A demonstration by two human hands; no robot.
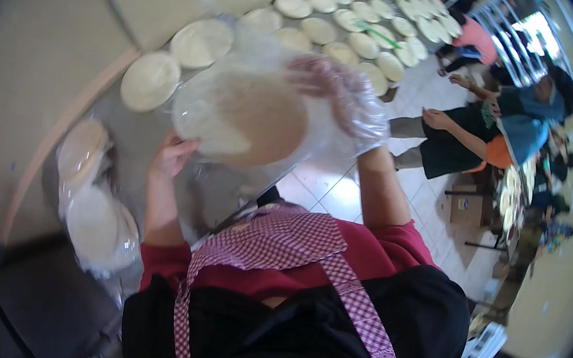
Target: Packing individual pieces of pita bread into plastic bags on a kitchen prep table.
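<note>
My left hand (174, 154) is bare and pinches the near left edge of a clear plastic bag (319, 134). Inside the bag is a pale, flat round bread (219, 117), brownish over its right part. My right hand (337, 96) is at the bag's far right, its fingers pointing left. Clear plastic covers it to the wrist; whether this is a glove or the bag itself I cannot tell. Blur hides how its fingers grip. The bag is held above a grey table (136, 139). Two uncovered flat rounds (151, 82) lie just beyond it, by the wall.
Bagged rounds (98, 225) are at the table's left end. Rows of rounds (362, 43) cover its far part, with a green utensil (379, 33) on them. A person in a dark apron (458, 135) stands to the right on the tiled floor (338, 191). Another table (509, 244) holds more rounds.
</note>
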